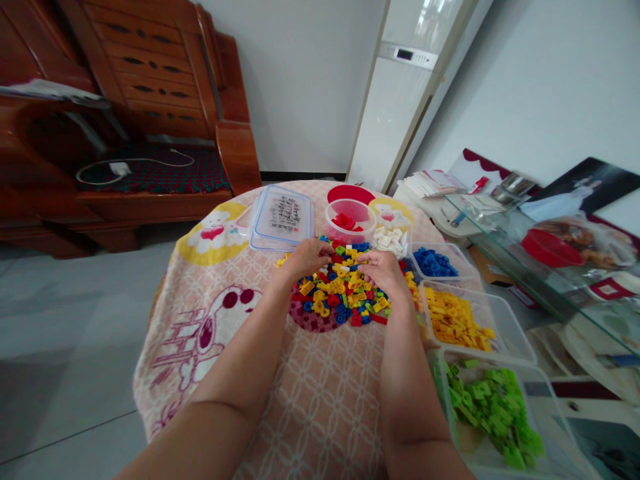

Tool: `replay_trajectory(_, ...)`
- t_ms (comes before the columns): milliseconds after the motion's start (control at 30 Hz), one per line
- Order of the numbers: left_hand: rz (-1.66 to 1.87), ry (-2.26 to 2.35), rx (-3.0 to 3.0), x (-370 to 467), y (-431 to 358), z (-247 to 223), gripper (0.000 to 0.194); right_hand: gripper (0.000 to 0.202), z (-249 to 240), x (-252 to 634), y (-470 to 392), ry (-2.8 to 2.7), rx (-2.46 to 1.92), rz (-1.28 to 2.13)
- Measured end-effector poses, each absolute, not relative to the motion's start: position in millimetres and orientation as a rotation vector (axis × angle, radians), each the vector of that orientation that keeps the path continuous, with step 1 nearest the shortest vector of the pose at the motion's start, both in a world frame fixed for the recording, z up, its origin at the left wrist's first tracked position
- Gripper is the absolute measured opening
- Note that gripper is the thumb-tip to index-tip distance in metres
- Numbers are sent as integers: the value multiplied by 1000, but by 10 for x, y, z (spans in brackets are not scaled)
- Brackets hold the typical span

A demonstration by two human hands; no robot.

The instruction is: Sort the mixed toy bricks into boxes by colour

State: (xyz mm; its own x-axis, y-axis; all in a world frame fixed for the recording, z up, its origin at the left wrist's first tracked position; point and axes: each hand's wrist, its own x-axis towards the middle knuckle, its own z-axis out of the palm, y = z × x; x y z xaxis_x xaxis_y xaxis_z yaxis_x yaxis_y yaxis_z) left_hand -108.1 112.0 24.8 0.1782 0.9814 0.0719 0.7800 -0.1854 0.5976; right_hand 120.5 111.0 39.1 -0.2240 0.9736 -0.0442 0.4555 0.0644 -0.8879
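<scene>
A loose pile of small plastic building bricks (345, 287), yellow, red, blue, green and white, is spread on the cloth. At its upper left edge is my left hand (311, 257), fingers bent and a little apart over the bricks. My right hand (384, 272) reaches in from the right side, fingers apart and pointing left. I see no brick held in either hand, though the fingertips are small in view. Beyond the pile, a round clear tub (350, 233) contains some red bricks. White bricks (390, 241) lie heaped beside it.
Along the right edge stand clear boxes of blue bricks (436, 263), yellow bricks (457, 320) and green bricks (493, 407). A blue-rimmed lidded box (283, 217) and a red lid (350, 194) lie at the back of the patterned tablecloth (320, 393). A glass shelf (545, 267) adjoins on the right.
</scene>
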Motion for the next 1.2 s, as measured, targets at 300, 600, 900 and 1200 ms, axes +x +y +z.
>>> replay_trajectory(300,627,1663,2031,-1076,1121,255,37,21,208,1237,1225,-1945,-1399,794)
replay_trajectory(600,619,1655,2034,-1080,1135,240,38,16,355,1202,1127,-1726,-1452,1063)
replay_trajectory(900,623,1647,2055,-1048,1117,267,35,24,385,1281,1206,-1215,-1330,1043)
replay_trajectory(1200,622,1646,2059,-1041,1106,292,39,29,293,1610,1372,-577,-1230,601)
